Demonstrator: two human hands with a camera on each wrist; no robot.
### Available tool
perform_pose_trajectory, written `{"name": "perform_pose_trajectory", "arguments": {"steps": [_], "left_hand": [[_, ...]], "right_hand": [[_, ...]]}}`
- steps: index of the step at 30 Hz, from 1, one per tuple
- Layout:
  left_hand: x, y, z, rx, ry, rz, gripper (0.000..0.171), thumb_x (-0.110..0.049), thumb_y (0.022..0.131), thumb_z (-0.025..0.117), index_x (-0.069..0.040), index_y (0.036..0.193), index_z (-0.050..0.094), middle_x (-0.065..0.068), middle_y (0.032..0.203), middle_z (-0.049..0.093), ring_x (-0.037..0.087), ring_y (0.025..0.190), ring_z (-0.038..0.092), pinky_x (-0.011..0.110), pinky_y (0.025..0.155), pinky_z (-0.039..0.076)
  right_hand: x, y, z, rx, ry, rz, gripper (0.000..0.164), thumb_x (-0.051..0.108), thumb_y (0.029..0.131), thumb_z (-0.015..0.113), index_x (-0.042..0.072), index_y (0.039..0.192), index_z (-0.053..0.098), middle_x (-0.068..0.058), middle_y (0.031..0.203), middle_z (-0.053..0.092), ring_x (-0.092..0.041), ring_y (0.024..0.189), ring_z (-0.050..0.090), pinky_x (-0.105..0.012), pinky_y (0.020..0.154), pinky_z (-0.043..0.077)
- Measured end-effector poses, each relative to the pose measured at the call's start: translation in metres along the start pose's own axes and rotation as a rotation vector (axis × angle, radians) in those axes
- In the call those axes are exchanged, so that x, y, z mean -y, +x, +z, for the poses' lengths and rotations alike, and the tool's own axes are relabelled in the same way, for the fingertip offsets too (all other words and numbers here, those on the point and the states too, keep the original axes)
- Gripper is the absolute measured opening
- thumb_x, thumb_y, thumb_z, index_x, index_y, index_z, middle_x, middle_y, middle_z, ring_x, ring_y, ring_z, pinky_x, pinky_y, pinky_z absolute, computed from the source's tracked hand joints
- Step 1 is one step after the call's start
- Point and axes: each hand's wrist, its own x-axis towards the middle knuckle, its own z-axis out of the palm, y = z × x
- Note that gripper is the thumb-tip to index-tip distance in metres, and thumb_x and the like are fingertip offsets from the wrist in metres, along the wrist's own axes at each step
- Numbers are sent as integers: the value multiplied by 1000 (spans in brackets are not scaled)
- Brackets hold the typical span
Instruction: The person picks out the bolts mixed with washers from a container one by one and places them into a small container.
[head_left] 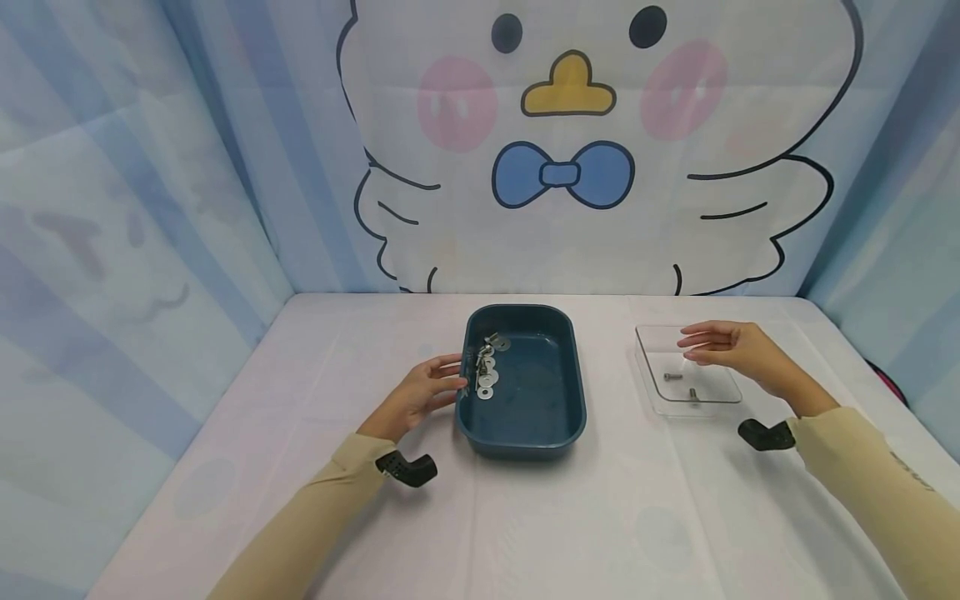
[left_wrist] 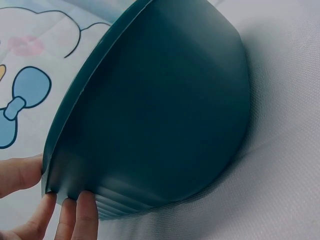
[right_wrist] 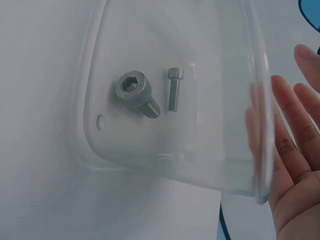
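At the left rim of a dark teal tray (head_left: 532,417), my left hand (head_left: 416,396) holds the edge. The left wrist view shows its thumb at the rim and fingers (left_wrist: 86,215) against the outer wall of the tray (left_wrist: 165,100). Silver washers (head_left: 487,380) and screws lie heaped along the tray's left side. Over a clear plastic box (head_left: 645,367) hovers my right hand (head_left: 738,350), its fingers loosely extended and holding nothing. Inside the box are two socket head screws, a thicker one (right_wrist: 134,89) and a thinner one (right_wrist: 174,90).
A pale cloth covers the table (head_left: 555,533). The tray stands near the middle and the box to its right, with a gap between them. Printed curtains (head_left: 562,250) close off the back and both sides. Each wrist carries a black camera mount (head_left: 408,469).
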Motion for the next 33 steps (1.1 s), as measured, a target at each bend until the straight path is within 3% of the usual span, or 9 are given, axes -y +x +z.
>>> {"name": "perform_pose_trajectory", "arguments": {"steps": [4,11,19,24,26,29,33], "left_hand": [[1,0,0,-1,-4,-1,52,-1,89,59,-8,139,43,16,143,45,31,125,51,47,105,42],[1,0,0,4,-3,2,53,-1,89,59,-8,139,42,17,143,44,32,125,50,47,106,41],[1,-1,-2,16,-6,1,54,-1,90,59,-7,140,41,17,144,42,33,127,49,47,106,41],[1,-1,-3,22,-10,4,54,-1,90,58,-7,140,40,18,144,41,33,127,48,47,107,40],[1,-1,-2,20,-5,6,54,-2,90,58,-7,140,40,18,144,41,33,127,48,47,106,41],[0,-1,-2,15,0,8,54,-2,90,58,-8,140,40,17,144,42,33,127,49,47,106,41],[0,0,-1,17,-1,9,53,-1,90,58,-8,140,40,17,144,42,33,127,49,47,106,41]], "right_hand": [[-1,-1,2,-1,43,-22,56,26,89,65,-4,132,45,23,105,66,10,92,62,-7,77,47],[6,2,6,-10,120,-33,49,27,93,59,-1,131,45,26,102,63,0,96,66,-16,80,54],[42,10,15,66,354,-31,20,23,97,52,20,116,53,20,102,67,-2,96,66,-17,80,54],[70,22,32,102,367,-20,22,24,96,54,16,117,56,18,101,68,-1,94,66,-21,82,55],[81,29,40,109,342,-3,32,27,95,56,9,122,54,14,104,68,-2,94,66,-24,84,55],[96,39,53,123,289,18,47,30,93,58,1,129,48,-3,115,67,-9,98,67,-29,88,55],[113,55,72,164,259,33,50,28,93,59,-3,130,48,-23,128,58,-25,108,64,-35,91,53]]}}
